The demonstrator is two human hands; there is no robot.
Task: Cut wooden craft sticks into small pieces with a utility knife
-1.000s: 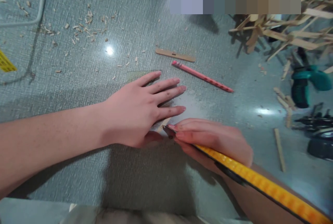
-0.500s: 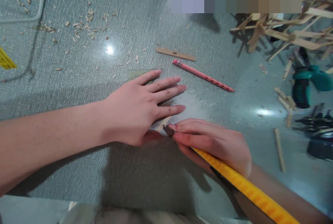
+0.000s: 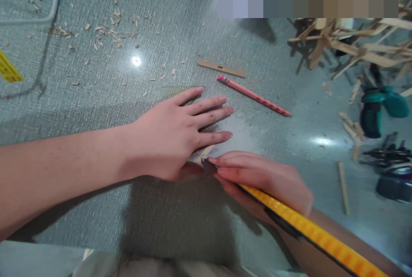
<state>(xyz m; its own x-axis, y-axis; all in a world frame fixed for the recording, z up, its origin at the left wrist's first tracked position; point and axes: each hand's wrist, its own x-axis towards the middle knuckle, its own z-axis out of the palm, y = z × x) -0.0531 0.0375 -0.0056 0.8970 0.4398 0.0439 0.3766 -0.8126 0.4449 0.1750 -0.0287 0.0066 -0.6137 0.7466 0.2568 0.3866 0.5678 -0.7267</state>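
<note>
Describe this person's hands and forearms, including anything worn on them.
The left hand and right hand are ungloved, with slim fingers. The left forearm and right forearm are bare as far as they show: no sleeve or watch. No ring shows, though some right fingers are hidden.

Yellow-and-black knife (image 3: 299, 221), pale tan strip (image 3: 206, 152), pink pencil (image 3: 254, 96) with red marks, streaked grey table (image 3: 106, 73), teal-and-black handles (image 3: 371, 116)

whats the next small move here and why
I'd probably have the left hand draw its thumb back slightly before the right hand pushes the yellow-handled cutter any further: the blade points at the pale wooden strip between thumb and index finger, with its tip very close to that thumb.
</note>
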